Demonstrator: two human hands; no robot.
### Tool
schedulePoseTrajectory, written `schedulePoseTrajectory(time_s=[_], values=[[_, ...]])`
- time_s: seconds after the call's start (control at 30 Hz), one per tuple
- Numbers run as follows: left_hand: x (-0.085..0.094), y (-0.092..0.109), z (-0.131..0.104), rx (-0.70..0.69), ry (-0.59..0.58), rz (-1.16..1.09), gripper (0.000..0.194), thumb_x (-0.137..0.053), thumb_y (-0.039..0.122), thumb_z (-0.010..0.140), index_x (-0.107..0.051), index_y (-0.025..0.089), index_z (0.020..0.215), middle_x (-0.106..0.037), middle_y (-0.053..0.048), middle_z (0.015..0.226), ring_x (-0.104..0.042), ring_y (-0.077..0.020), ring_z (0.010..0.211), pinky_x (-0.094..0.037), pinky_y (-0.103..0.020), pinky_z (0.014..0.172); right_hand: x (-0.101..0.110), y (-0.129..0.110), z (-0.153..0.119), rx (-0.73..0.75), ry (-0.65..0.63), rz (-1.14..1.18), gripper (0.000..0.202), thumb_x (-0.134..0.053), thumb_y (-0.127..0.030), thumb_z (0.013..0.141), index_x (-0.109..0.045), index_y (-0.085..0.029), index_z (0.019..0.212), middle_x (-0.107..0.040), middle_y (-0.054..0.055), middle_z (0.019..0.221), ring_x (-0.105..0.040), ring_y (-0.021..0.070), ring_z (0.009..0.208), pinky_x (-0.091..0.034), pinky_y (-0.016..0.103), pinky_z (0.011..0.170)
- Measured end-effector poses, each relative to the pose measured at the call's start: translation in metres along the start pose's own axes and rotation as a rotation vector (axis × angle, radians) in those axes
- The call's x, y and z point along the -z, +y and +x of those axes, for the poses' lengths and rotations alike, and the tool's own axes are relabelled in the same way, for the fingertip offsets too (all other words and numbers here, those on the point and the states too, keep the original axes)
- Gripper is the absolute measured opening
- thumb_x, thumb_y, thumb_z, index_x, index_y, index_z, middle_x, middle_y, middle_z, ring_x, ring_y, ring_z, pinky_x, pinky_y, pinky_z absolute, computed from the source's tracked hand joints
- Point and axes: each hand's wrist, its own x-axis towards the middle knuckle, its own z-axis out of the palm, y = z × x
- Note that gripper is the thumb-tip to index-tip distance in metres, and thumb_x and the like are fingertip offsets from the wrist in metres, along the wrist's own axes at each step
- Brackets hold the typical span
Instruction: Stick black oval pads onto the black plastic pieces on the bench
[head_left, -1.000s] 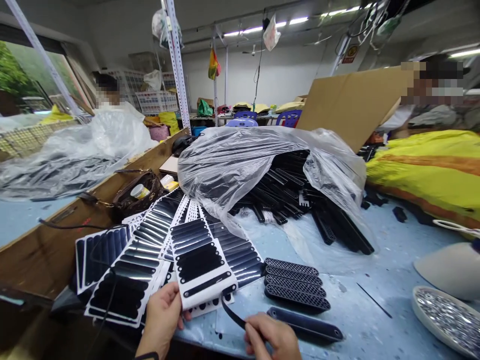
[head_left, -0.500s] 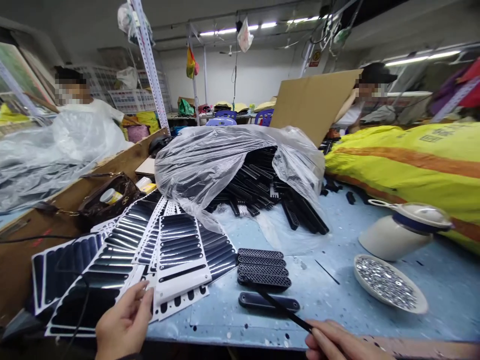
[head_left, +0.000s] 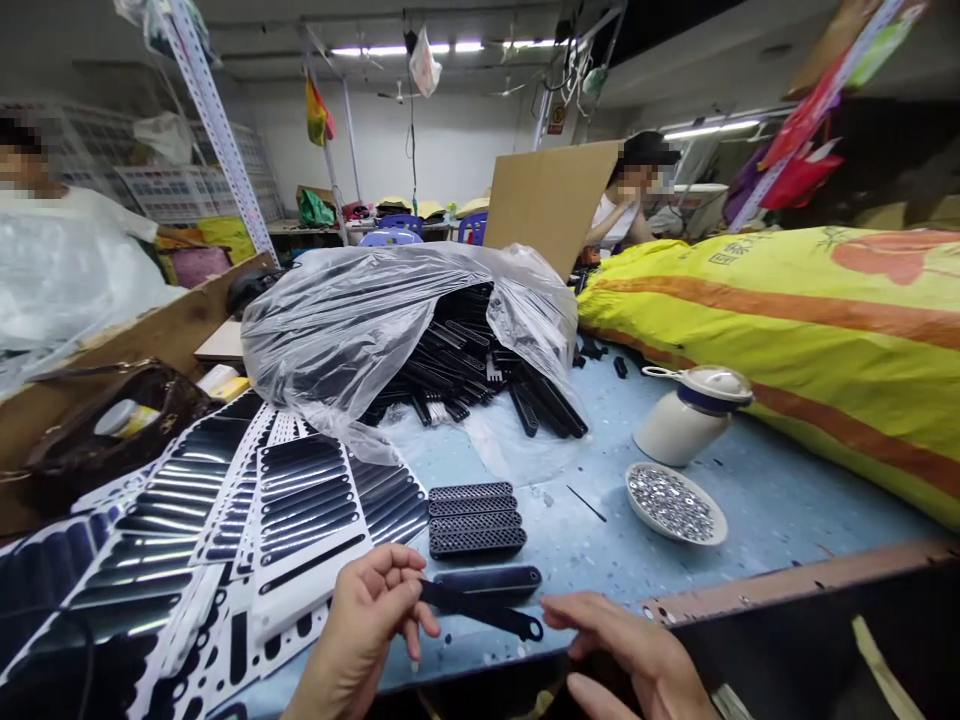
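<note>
At the lower right the right hand [head_left: 637, 655] is cut off by the frame's bottom edge, its fingers loosely open and empty, and whether they touch the strip's holed end is hard to make out; the blue table [head_left: 592, 590] fills the middle, with a white wall [head_left: 450, 140] up behind. Low in the centre, the black strip [head_left: 487, 612] slants rightward from the left hand [head_left: 375, 615], its near end pinched between thumb and forefinger, the other fingers half spread.
</note>
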Motion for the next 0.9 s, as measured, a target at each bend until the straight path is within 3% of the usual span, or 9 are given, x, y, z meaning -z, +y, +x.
schedulePoseTrajectory(time_s=[0.07, 0.17, 0.27, 0.47, 0.6, 0.7, 0.77, 0.9], values=[[-0.003, -0.002, 0.004, -0.017, 0.010, 0.005, 0.035, -0.087, 0.032, 0.060, -0.066, 0.011, 0.079, -0.060, 0.003, 0.058, -0.063, -0.0134, 0.045, -0.041, -0.016, 0.035, 0.004, 0.002, 0.006, 0.002, 0.063, -0.080, 0.031, -0.068, -0.024, 0.085, -0.070, -0.024, 0.116, -0.075, 0.007, 0.100, -0.071, 0.0174, 0.066, -0.062, 0.025, 0.064], [-0.007, -0.006, 0.008, -0.017, -0.017, -0.001, 0.037, -0.087, 0.033, 0.059, -0.067, 0.011, 0.080, -0.060, 0.002, 0.060, -0.064, -0.0139, 0.045, -0.042, -0.017, 0.034, -0.002, 0.000, 0.018, 0.134, 0.152, -0.144, 0.030, -0.069, -0.018, 0.085, -0.068, -0.023, 0.114, -0.075, 0.007, 0.096, -0.072, 0.0187, 0.075, -0.061, 0.025, 0.069], [-0.009, -0.008, 0.010, -0.002, -0.036, -0.002, 0.037, -0.087, 0.035, 0.061, -0.067, 0.012, 0.082, -0.062, 0.001, 0.063, -0.065, -0.0141, 0.047, -0.043, -0.017, 0.035, -0.015, -0.001, 0.028, 0.247, 0.125, -0.134, 0.024, -0.062, -0.013, 0.088, -0.066, -0.019, 0.111, -0.071, 0.006, 0.086, -0.068, 0.0187, 0.075, -0.059, 0.027, 0.067], [0.001, -0.014, 0.016, 0.037, -0.052, 0.084, 0.042, -0.085, 0.040, 0.065, -0.067, 0.011, 0.089, -0.065, -0.002, 0.065, -0.069, -0.0203, 0.057, -0.047, -0.020, 0.039, -0.026, 0.008, 0.032, 0.279, 0.073, -0.116, 0.020, -0.053, -0.007, 0.091, -0.064, -0.016, 0.105, -0.062, 0.004, 0.072, -0.060, 0.0167, 0.063, -0.050, 0.027, 0.054], [0.018, -0.015, 0.026, -0.066, 0.086, 0.288, 0.048, -0.083, 0.046, 0.064, -0.068, 0.013, 0.097, -0.071, -0.007, 0.076, -0.068, -0.0206, 0.055, -0.042, -0.020, 0.034, -0.014, 0.018, 0.036, 0.175, 0.069, -0.105, 0.018, -0.054, -0.009, 0.091, -0.068, -0.018, 0.099, -0.064, 0.004, 0.074, -0.062, 0.0165, 0.065, -0.052, 0.027, 0.059], [0.030, -0.018, 0.035, -0.205, 0.137, 0.487, 0.038, -0.080, 0.045, 0.067, -0.071, 0.016, 0.090, -0.070, -0.004, 0.068, -0.066, -0.0188, 0.054, -0.050, -0.024, 0.045, -0.001, 0.032, 0.043, 0.017, 0.050, -0.062, 0.014, -0.059, -0.018, 0.092, -0.072, -0.019, 0.094, -0.067, 0.004, 0.073, -0.065, 0.0156, 0.064, -0.053, 0.024, 0.058], [0.032, -0.024, 0.041, -0.295, 0.141, 0.601, 0.027, -0.078, 0.043, 0.068, -0.072, 0.019, 0.080, -0.066, -0.001, 0.059, -0.063, -0.0176, 0.053, -0.052, -0.025, 0.052, 0.002, 0.045, 0.049, -0.078, 0.020, -0.042, 0.015, -0.061, -0.025, 0.091, -0.074, -0.019, 0.088, -0.068, 0.003, 0.070, -0.065, 0.0154, 0.061, -0.052, 0.023, 0.054], [0.024, -0.038, 0.047, -0.404, 0.162, 0.765, 0.017, -0.070, 0.037, 0.075, -0.069, 0.020, 0.073, -0.055, 0.003, 0.050, -0.052, -0.0134, 0.047, -0.044, -0.022, 0.049, -0.009, 0.066, 0.057, -0.150, -0.018, -0.039, 0.020, -0.061, -0.032, 0.089, -0.074, -0.019, 0.081, -0.070, 0.002, 0.068, -0.065, 0.0157, 0.059, -0.051, 0.024, 0.053]])
